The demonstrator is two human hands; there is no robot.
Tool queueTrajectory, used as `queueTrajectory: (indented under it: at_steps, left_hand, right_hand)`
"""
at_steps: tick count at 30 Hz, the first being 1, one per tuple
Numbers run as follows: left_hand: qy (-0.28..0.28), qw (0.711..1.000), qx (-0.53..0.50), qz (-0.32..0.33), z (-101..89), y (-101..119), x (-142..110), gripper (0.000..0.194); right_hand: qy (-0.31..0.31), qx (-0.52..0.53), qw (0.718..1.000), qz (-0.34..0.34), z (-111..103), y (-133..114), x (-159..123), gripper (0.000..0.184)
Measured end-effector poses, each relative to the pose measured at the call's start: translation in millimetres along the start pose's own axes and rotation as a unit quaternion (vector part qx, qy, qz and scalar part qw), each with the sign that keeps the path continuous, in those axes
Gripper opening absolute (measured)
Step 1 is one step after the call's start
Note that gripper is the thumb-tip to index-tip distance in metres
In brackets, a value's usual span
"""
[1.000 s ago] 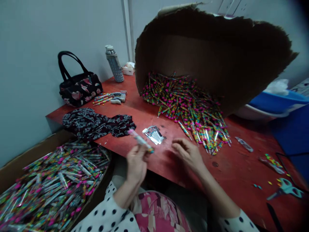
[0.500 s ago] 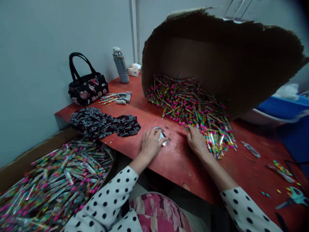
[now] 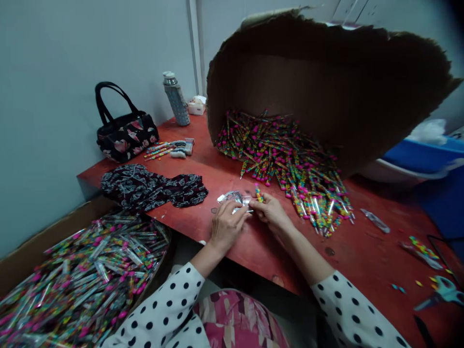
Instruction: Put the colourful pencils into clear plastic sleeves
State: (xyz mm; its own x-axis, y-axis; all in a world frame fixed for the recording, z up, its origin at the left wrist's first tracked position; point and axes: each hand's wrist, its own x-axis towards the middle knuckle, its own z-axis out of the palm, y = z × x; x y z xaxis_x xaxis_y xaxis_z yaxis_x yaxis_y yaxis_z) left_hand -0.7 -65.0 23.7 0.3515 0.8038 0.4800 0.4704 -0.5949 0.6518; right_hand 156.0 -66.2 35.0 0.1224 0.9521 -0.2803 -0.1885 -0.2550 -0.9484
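- Right hand (image 3: 272, 213): closed in a pinch on a pink-capped segmented pencil (image 3: 258, 194), held with its pink end up, just above the red table (image 3: 206, 157).
- Left hand (image 3: 225, 227): palm down, fingers curved over the near edge of the clear plastic sleeves (image 3: 232, 196); whether they grip one or only press it cannot be told.
- Location of the work: the held pencil is beside the sleeves, between the torn cardboard box (image 3: 308, 79) and the wearer; its lower end is hidden by the fingers.
- Supply: a loose pile of pencils (image 3: 271, 150) spills from the box onto the table.
- Filled carton (image 3: 43, 231): at the lower left, below table height, with many sleeved pencils (image 3: 90, 270).
- Step in hand (judgement): pencil and sleeve appear to be brought together at the sleeve's mouth.
- Next move (judgement): it calls for a single sleeve parted and steadied by the left hand, with the pencil aligned along it and eased in without creasing the thin film.
- Surroundings: a printed cloth (image 3: 145, 187) lies near the left edge; scissors (image 3: 444, 290) lie at the far right.
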Motion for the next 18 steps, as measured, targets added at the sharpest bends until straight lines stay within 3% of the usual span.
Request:
queueTrajectory:
  at_steps: [2, 3, 6, 9, 13, 18]
  left_hand:
    - [0.011, 0.985, -0.131, -0.112, 1.9, 1, -5, 0.033]
    - [0.006, 0.963, -0.204, -0.176, 3.6, 1, -6, 0.036]
    - [-0.050, 0.866, -0.391, -0.308, 8.8, 5, -6, 0.036]
    - [-0.069, 0.796, -0.480, -0.363, 11.8, 13, -1, 0.029]
    - [-0.022, 0.733, -0.523, -0.434, 11.4, 19, 2, 0.027]
    - [0.044, 0.657, -0.576, -0.484, 10.3, 19, 5, 0.023]
  right_hand:
    - [0.006, 0.031, 0.999, -0.012, 1, -4, -2, 0.039]
    - [0.006, 0.042, 0.999, -0.016, 2, -6, -4, 0.039]
    - [0.002, 0.047, 0.999, -0.018, 4, -11, -8, 0.039]
    - [0.015, 0.019, 0.999, -0.033, 4, -11, -10, 0.037]
    - [0.036, -0.099, 0.990, -0.097, -3, -5, -26, 0.028]
    - [0.049, -0.303, 0.930, -0.203, -11, 10, -74, 0.027]
